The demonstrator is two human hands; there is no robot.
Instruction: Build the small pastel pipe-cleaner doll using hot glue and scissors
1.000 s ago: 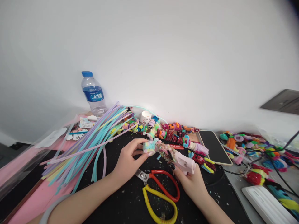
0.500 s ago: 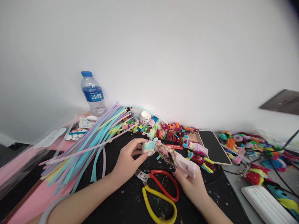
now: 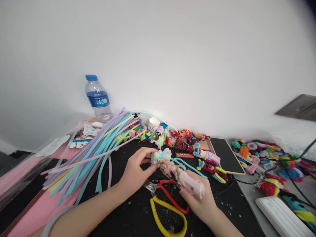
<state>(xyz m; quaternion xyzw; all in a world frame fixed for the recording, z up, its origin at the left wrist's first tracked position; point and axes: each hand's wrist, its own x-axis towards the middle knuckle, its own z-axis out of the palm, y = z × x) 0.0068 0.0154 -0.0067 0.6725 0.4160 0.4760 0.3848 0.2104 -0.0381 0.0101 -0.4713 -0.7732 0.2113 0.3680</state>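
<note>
My left hand pinches a small pastel pipe-cleaner figure in turquoise, yellow and pink. Two loose turquoise pipe-cleaner ends trail from it toward the right. Wrapped around a pale pink glue gun, my right hand keeps it tilted. Messy fuzz covers the tool's front half, and its tip lies at the figure's lower side; whether they touch is unclear. Beneath the hands, scissors with one red and one yellow handle lie on the black mat, blades partly hidden by my left hand.
Long pastel pipe cleaners lie in a bundle on the left. Behind it stands a water bottle. Several finished figures, a paper cup and a tablet line the wall. A white box and cables sit right.
The glue gun has shifted left and down, its tip now lower against the figure. The figure has turned slightly, and its turquoise ends now show on the right.
</note>
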